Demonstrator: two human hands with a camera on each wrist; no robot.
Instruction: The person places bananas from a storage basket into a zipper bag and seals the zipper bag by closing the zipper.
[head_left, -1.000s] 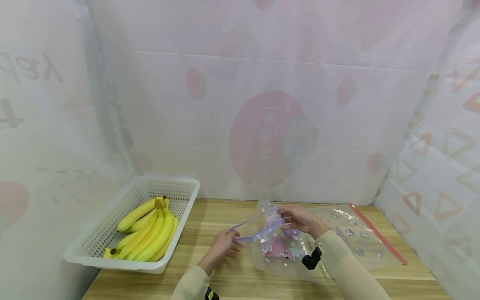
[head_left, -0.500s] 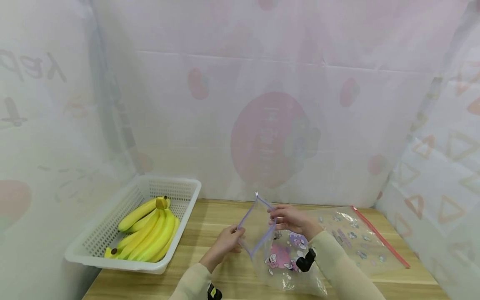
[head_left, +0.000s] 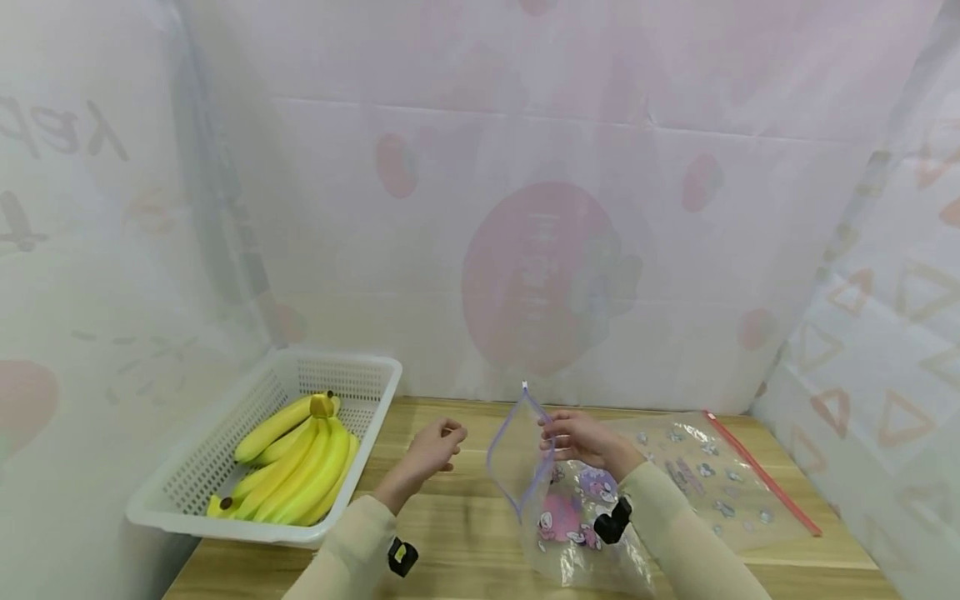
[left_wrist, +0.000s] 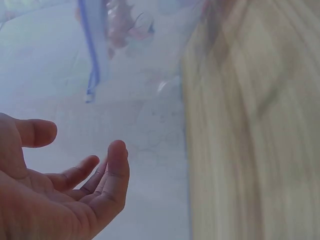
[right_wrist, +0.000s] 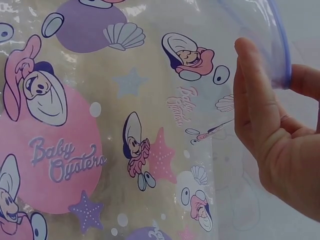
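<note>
My right hand (head_left: 573, 437) pinches the purple zip rim of a clear printed zip bag (head_left: 558, 508) and holds its mouth up and open above the wooden table (head_left: 450, 533). The right wrist view shows my right hand (right_wrist: 280, 95) with thumb and fingers on that purple rim, and the bag's cartoon print (right_wrist: 100, 130) fills the frame. My left hand (head_left: 435, 446) hovers left of the bag with loosely curled fingers and holds nothing. In the left wrist view the left hand (left_wrist: 75, 165) is relaxed, with the bag's purple rim (left_wrist: 92, 55) beyond it.
A white plastic basket (head_left: 187, 492) at the table's left holds a bunch of yellow bananas (head_left: 300, 458). A second clear zip bag with a red seal (head_left: 720, 475) lies flat at the right. Translucent printed sheets wall in the table at the back and sides.
My left hand has let go of the bag's rim and moved left toward the basket. My right hand has lifted the bag's mouth upright.
</note>
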